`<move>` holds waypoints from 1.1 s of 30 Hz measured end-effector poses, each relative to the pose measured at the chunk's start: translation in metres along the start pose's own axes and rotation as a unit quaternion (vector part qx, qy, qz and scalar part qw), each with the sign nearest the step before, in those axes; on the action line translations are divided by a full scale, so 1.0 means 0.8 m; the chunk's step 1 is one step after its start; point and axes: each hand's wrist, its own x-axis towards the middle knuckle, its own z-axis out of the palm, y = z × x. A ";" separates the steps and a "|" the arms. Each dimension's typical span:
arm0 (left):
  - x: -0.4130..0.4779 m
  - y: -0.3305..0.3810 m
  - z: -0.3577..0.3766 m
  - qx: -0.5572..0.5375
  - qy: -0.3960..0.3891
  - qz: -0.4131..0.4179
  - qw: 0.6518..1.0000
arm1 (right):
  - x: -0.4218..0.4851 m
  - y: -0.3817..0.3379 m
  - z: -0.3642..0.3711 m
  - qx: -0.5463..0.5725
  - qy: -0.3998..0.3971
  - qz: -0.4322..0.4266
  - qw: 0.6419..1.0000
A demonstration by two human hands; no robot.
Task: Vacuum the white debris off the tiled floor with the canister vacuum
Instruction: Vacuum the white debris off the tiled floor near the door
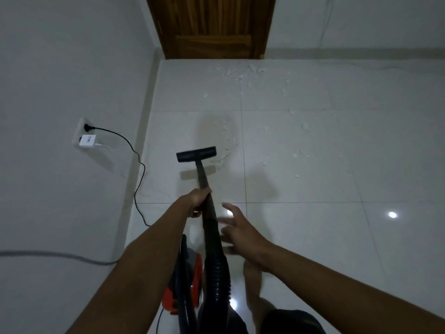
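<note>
gripping black tube point(203, 178) in left hand point(198, 201), right hand point(240, 231) spread open beside it, nozzle point(196, 154) by white bits point(222, 160).

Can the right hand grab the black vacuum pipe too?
Probably yes. The right hand is open right beside the pipe, nearer the person than where the left hand grips it, with nothing between them.

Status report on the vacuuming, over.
Left hand grips wand; right hand open beside it. Nozzle at debris edge, plenty left. Cord lies left of path.
</note>
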 end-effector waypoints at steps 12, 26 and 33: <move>-0.001 -0.003 -0.026 -0.212 -0.057 0.028 0.975 | 0.020 -0.021 0.108 0.158 0.064 0.138 0.976; -0.009 -0.048 0.009 -0.185 -0.097 0.059 0.976 | 0.002 0.042 0.131 0.038 0.115 0.093 0.988; -0.009 -0.087 0.040 -0.089 -0.069 0.114 0.987 | -0.005 0.095 0.131 0.033 0.139 0.070 0.987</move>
